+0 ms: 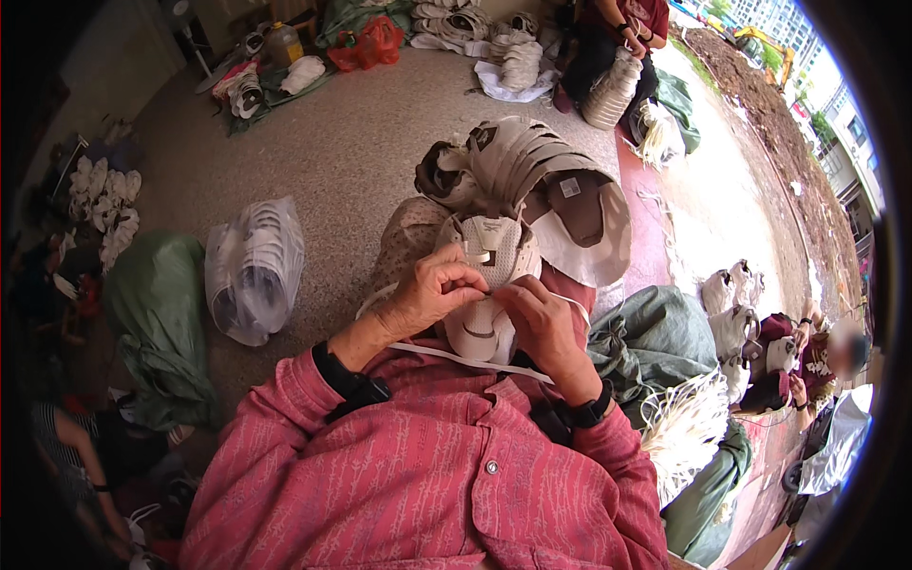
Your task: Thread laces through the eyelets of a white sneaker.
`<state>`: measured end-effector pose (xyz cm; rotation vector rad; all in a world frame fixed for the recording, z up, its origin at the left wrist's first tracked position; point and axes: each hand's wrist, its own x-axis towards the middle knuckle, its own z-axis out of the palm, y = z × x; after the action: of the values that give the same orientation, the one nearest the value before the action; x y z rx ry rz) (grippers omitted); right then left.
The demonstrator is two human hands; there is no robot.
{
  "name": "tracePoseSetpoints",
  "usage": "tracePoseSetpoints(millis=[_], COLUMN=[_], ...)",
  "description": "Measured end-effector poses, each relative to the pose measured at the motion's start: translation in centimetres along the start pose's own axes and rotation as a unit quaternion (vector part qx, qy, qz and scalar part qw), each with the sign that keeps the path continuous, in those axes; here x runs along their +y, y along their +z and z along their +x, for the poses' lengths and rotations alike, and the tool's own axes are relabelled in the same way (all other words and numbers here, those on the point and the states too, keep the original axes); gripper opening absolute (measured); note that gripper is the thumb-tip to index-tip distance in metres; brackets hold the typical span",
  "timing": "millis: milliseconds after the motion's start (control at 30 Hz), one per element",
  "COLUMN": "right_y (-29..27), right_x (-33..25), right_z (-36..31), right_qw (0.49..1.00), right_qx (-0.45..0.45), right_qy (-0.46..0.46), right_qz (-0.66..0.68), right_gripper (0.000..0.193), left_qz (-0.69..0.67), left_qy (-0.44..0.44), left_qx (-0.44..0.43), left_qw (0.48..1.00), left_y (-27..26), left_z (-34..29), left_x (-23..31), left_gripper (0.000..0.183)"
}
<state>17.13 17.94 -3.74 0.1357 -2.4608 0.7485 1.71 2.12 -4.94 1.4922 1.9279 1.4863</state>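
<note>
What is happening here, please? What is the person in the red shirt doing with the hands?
The person sits on the floor and holds a beige hat in the lap. The left hand and right hand pinch a white cord at its brim. A pile of similar hats lies just ahead, a clear bag to the left.

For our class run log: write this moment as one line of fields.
left hand: pinching white cord | right hand: pinching same cord | item: beige hat in lap | ahead: stacked hats
</note>
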Motion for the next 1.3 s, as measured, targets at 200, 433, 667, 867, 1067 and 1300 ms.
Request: tracePoseSetpoints(millis=[200, 433, 667, 867, 1067, 1300], right_y=[-0.9, 0.6, -1.0, -0.7, -1.5, -0.6], right_x=[0.4, -0.5, -1.7, -1.0, -1.8, -0.9], right_z=[0.0, 0.9, 2.1, 2.3, 2.2, 1.5], right_qw=[0.998, 0.993, 0.985, 0.985, 0.987, 0.987], right_qx=[-0.025, -0.056, -0.090, -0.123, -0.126, -0.092], right_qy=[0.049, 0.034, 0.076, 0.049, 0.069, 0.038], right_qz=[-0.030, -0.103, -0.123, -0.111, -0.075, -0.129], right_gripper=[0.020, 0.013, 0.015, 0.015, 0.023, 0.036], left_qz=[-0.001, 0.028, 0.022, 0.079, 0.125, 0.033], left_qy=[0.000, 0.012, 0.017, 0.059, 0.076, -0.035], left_qx=[0.004, 0.022, 0.024, 0.016, 0.024, 0.052], left_qw=[1.000, 0.999, 0.999, 0.995, 0.989, 0.997], left_y=[-0.1, -0.3, -0.5, -0.6, -0.1, -5.6], left_z=[-0.2, -0.1, 0.0, 0.2, 0.4, -1.9], left_x=[1.2, 0.7, 0.7, 0.6, 0.7, 1.0], left_gripper=[0.022, 0.028, 0.023, 0.016, 0.011, 0.005])
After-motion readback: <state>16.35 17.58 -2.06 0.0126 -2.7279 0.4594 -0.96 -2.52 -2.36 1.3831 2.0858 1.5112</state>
